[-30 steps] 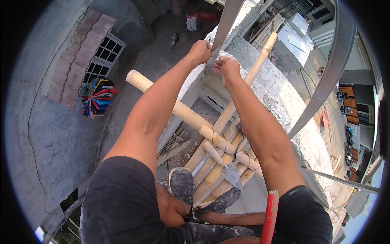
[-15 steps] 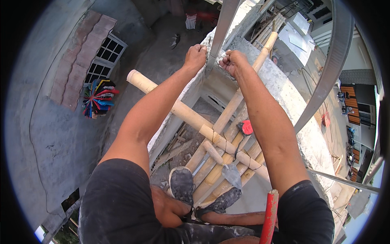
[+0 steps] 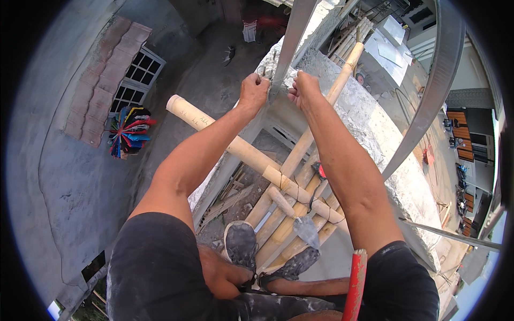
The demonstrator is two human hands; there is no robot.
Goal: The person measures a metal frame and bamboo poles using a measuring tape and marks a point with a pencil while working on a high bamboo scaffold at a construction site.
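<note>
My left hand [image 3: 254,92] is closed, fingers pinched, just left of the foot of an upright metal post [image 3: 293,40]. A thin dark curl like wire [image 3: 260,69] shows by its fingertips; whether they grip it I cannot make out. To the right of the post, my right hand [image 3: 304,89] is closed too, its fingers curled in; anything in them is hidden. Both hands are over the rough top of a concrete wall [image 3: 281,63]. Below them, a trowel [image 3: 306,231] with a pale handle lies across bamboo poles [image 3: 251,153]. My right forearm partly covers a red-and-black object [image 3: 320,170].
My shoes [image 3: 240,244] rest on the tied bamboo, high above a lower floor. A curved metal bar [image 3: 423,123] arcs along the right. A red bar [image 3: 355,286] sticks up near my right sleeve. A window [image 3: 136,77] under a tiled awning [image 3: 104,80] is at left.
Both hands have moved a little toward me, the left also slightly leftward, away from the post's foot. My right forearm now covers more of the red-and-black object.
</note>
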